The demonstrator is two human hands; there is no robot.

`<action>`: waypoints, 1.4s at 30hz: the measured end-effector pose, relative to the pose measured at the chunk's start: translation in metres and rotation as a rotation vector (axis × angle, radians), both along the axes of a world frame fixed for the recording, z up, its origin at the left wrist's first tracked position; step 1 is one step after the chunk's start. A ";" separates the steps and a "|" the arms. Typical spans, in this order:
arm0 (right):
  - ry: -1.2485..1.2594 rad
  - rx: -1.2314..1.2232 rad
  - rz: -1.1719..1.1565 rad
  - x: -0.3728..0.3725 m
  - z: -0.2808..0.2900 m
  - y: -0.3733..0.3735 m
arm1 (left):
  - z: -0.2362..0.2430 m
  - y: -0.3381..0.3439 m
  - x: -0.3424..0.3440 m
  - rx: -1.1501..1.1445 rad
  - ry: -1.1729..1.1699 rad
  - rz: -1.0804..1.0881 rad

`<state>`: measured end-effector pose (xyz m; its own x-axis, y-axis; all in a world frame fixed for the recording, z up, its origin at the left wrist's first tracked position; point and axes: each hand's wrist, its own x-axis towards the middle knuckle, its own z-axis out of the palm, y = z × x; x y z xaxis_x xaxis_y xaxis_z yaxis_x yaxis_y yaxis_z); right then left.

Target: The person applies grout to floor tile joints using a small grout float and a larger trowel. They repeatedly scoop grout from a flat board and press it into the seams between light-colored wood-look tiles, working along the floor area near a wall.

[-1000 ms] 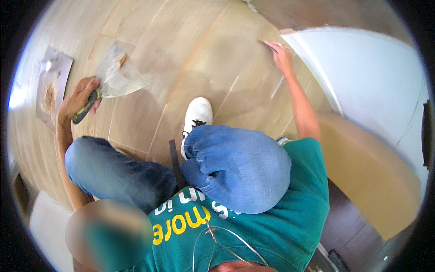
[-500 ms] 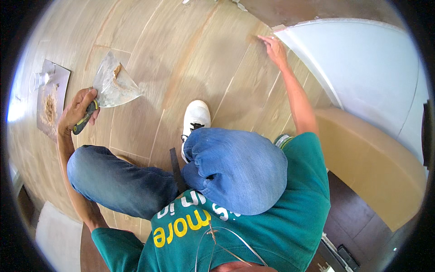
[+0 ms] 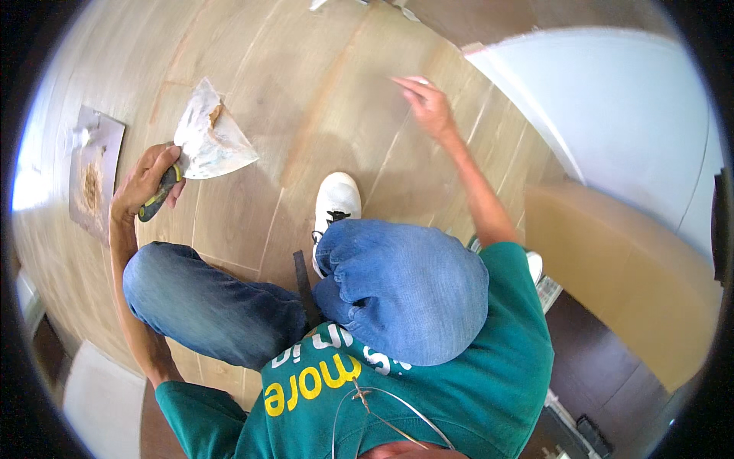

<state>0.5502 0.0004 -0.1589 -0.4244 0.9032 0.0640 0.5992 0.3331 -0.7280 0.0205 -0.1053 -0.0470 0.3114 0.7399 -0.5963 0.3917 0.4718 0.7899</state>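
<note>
My left hand is closed around the black and yellow-green handle of a putty knife. Its wide, whitish blade points away from me and carries a dab of brown filler. On the right, my right hand hovers over the wood-look floor with its index finger stretched out and the other fingers partly bent; I see no tool in it. Brown streaks run along the plank seams between my hands. Left of the putty knife lies a grey metal plate with a brown patch of filler on it.
A white panel stands at the right, with a tan board nearer me. My white shoe is planted mid-floor between my bent knees. A pale sheet lies at the lower left.
My right hand has drawn back to the left and nearer me, away from the panel's corner. The putty knife has shifted slightly right in my left hand, still gripped.
</note>
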 end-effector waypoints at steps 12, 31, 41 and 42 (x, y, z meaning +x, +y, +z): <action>0.368 0.697 0.200 -0.208 0.038 -0.050 | -0.012 -0.011 -0.013 0.041 0.054 0.087; 0.061 0.392 0.304 -0.130 0.099 -0.028 | 0.014 0.016 0.030 0.087 0.073 -0.205; -0.228 0.593 0.628 -0.176 0.129 -0.016 | 0.027 0.007 0.044 0.033 0.242 -0.170; -0.237 0.596 0.644 -0.175 0.129 -0.018 | 0.025 0.009 0.045 0.038 0.239 -0.174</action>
